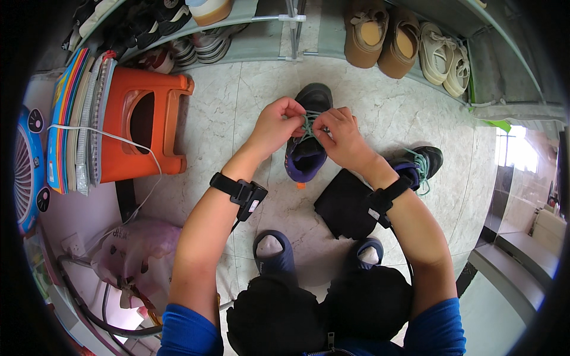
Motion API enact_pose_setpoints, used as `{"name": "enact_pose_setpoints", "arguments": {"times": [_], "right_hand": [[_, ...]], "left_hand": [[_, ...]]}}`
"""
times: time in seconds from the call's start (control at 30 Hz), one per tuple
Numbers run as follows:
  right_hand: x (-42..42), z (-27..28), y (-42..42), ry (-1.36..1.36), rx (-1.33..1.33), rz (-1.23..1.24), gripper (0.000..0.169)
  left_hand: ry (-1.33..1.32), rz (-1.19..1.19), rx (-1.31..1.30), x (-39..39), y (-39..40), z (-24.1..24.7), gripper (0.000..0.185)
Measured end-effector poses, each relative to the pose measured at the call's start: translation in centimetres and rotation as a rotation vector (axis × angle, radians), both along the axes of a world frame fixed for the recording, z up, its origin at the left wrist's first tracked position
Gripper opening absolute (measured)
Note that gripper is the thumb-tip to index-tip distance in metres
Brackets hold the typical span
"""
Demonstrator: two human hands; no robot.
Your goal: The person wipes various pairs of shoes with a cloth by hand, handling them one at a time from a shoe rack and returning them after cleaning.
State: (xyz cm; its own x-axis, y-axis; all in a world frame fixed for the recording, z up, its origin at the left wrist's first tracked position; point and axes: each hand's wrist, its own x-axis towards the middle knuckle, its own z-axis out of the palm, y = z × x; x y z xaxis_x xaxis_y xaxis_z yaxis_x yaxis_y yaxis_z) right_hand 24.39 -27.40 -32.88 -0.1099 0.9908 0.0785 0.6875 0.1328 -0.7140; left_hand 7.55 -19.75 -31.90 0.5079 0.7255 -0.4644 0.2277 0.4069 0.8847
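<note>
A black shoe with a purple lining stands on the tiled floor in front of me, its toe pointing away. Green laces cross its tongue. My left hand pinches the laces from the left side, thumb against fingertips. From the right, my right hand has its fingers curled on the laces too, though its fingertips partly hide what they grip. The matching shoe sits to the right behind my right forearm, its green laces hanging loose. A black cloth lies on the floor between the shoes and my feet.
An orange plastic stool lies to the left, beside upright notebooks and a blue fan. A white cable hangs there. Shoe racks holding several shoes line the far side. A plastic bag is at lower left.
</note>
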Motion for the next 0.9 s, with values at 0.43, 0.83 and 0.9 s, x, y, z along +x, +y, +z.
{"name": "enact_pose_setpoints", "arguments": {"times": [0.43,0.83,0.9], "right_hand": [[-1.3,0.6,-0.4,0.257,-0.087,-0.179,0.028],[-2.1,-2.0,-0.9,0.27,-0.101,-0.274,0.017],[-2.2,-2.0,-1.1,0.281,-0.069,-0.283,0.017]], "left_hand": [[0.105,0.084,0.347,0.7,-1.3,-0.5,0.009],[0.148,0.001,1.002,-0.4,-2.5,-1.0,0.015],[0.142,0.045,0.842,-0.5,-2.8,-0.6,0.019]]}}
